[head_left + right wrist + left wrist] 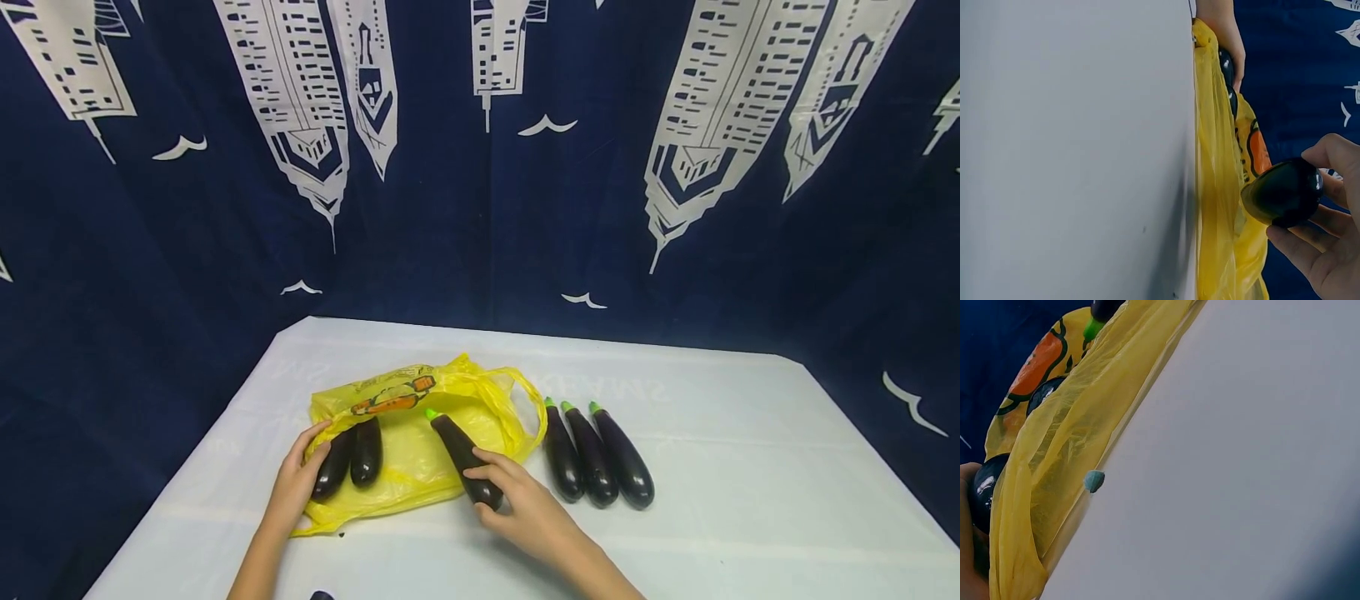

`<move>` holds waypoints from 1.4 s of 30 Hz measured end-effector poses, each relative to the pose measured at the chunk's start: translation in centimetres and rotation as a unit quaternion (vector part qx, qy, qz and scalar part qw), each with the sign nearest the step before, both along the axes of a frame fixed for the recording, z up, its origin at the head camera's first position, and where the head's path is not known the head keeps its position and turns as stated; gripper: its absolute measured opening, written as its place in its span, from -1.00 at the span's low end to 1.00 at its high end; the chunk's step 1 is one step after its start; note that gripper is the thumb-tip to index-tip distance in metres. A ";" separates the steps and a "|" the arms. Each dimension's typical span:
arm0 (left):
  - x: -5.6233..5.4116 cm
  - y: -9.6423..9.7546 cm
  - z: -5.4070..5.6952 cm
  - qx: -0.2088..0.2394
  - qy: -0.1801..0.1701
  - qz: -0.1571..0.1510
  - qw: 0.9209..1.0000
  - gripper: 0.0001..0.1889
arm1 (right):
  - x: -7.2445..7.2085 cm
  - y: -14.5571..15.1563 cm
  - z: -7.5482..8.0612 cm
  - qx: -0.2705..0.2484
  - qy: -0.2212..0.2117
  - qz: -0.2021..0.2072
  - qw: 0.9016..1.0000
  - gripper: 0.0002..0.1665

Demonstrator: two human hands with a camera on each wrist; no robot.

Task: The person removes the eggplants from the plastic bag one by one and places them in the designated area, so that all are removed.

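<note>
My right hand grips an eggplant near its rounded end, fingers on one side and thumb on the other. The green stem points into the mouth of a yellow plastic bag lying on its side. At the bag's left end my left hand pinches the edge of the upper layer between fingers and thumb. Just beside that hand, two eggplants lie inside the bag with their round ends showing. The right wrist view shows the gripped eggplant over the bag.
Three eggplants lie side by side on the white table, right of the bag. A small dark object shows at the bottom edge of the head view. Behind the table hangs a navy curtain with white buildings.
</note>
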State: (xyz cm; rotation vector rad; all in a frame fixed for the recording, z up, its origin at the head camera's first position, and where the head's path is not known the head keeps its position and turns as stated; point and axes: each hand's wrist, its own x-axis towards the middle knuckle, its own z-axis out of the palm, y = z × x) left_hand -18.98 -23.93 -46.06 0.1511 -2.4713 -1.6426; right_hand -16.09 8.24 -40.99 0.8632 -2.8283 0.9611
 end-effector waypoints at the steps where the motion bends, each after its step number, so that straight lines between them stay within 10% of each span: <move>1: 0.0 0.0 0.0 0.000 0.000 0.001 1.000 -0.51 | 0.1 0.1 0.0 0.000 0.002 -0.001 1.000 -0.60; 42: -0.1 0.1 -0.2 -0.008 0.002 0.004 1.000 -0.52 | 2.2 8.2 1.8 -0.048 0.101 -0.126 0.986 -0.57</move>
